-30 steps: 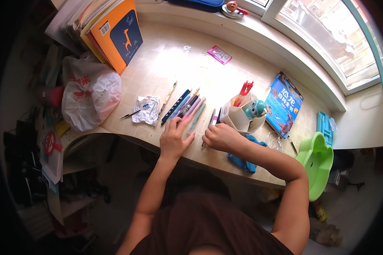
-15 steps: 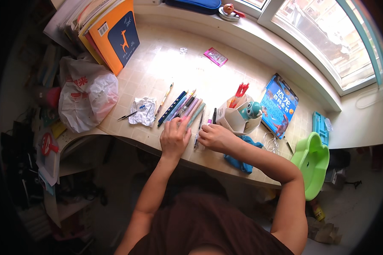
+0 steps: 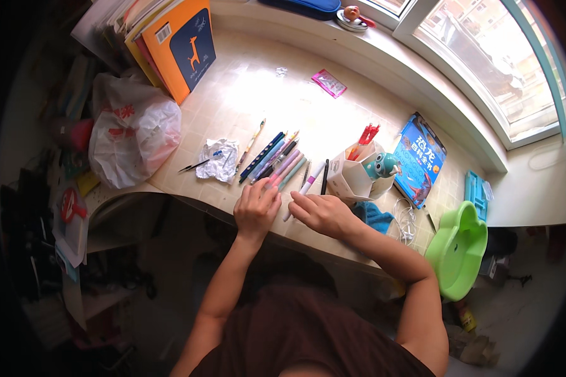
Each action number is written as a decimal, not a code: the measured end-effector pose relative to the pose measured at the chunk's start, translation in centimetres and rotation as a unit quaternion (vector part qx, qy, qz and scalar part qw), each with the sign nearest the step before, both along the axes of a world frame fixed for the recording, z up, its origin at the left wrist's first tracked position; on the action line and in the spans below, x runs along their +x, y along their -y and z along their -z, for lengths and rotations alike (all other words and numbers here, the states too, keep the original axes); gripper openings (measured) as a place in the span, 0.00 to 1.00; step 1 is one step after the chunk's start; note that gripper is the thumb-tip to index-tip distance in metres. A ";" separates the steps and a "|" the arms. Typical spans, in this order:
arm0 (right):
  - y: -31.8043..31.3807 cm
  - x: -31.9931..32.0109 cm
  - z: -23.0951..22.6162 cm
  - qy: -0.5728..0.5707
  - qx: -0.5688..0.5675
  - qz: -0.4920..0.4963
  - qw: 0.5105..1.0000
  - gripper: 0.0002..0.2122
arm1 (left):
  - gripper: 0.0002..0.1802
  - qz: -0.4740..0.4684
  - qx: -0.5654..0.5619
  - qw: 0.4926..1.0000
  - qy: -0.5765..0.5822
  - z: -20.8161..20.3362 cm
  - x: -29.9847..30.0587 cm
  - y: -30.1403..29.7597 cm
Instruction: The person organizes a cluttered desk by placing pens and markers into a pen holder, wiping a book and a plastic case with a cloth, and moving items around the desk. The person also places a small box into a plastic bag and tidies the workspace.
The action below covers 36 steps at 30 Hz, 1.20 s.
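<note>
A row of pens and pencils (image 3: pixel 271 158) lies side by side on the desk. My left hand (image 3: pixel 256 206) rests at their near ends, its fingers stretched against the pink and green ones. To its right, my right hand (image 3: pixel 324 215) reaches over a white pen with a purple band (image 3: pixel 309 180). Its fingers are extended and touch or hover over that pen; which of these I cannot tell. A slim dark pen (image 3: pixel 306 169) lies between the row and the white pen. A black pen (image 3: pixel 324 177) lies beside a white pen holder (image 3: pixel 346 178), which contains red pens (image 3: pixel 365 141) and a teal big-eyed figure (image 3: pixel 382 166).
Left of the row are a yellowish pencil (image 3: pixel 251 147) and crumpled paper (image 3: pixel 219 161). A white plastic bag (image 3: pixel 132 135) and upright books (image 3: pixel 181 53) stand farther left. On the right are a blue book (image 3: pixel 418 160), teal cloth (image 3: pixel 374 217), white cable (image 3: pixel 406 221) and green basin (image 3: pixel 443 251).
My right hand has shifted a little right and its fingers have straightened. The white pen, largely covered before, now shows at a slant. My left hand stays by the row; the view has shifted slightly.
</note>
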State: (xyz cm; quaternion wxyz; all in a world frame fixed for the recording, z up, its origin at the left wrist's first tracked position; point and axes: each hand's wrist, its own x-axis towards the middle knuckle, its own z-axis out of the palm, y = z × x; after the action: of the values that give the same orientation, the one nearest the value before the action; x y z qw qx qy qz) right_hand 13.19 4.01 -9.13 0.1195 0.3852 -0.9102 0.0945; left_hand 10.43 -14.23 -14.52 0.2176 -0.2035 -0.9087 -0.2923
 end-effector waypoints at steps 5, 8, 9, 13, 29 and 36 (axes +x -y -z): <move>1.0 -1.3 1.2 -0.017 -0.058 0.025 0.998 0.10 | 0.10 0.004 0.013 1.000 0.026 0.0 0.6 1.1; 2.0 -0.8 0.6 0.040 -0.134 0.062 0.988 0.08 | 0.12 0.011 0.015 0.999 0.034 -0.3 0.8 1.5; 2.4 -0.7 0.4 0.049 -0.158 0.077 0.983 0.07 | 0.14 0.008 0.011 1.000 0.028 -0.5 0.9 1.5; 2.7 -0.4 0.9 0.047 -0.257 0.155 0.953 0.04 | 0.18 0.004 0.033 0.999 0.038 -0.4 1.0 1.3; 2.0 -2.9 1.0 0.146 -0.096 0.131 0.976 0.10 | 0.19 0.063 0.069 0.994 0.064 0.0 0.4 2.9; 3.0 -4.7 1.8 0.024 -0.075 0.050 0.996 0.10 | 0.18 0.063 0.065 0.995 0.049 0.3 0.9 3.2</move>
State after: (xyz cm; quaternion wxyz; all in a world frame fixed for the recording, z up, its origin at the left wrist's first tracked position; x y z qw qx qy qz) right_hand 8.50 1.05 -10.90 0.1307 0.3268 -0.9212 0.1658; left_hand 11.36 -17.43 -14.84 0.1671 -0.2312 -0.8826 -0.3736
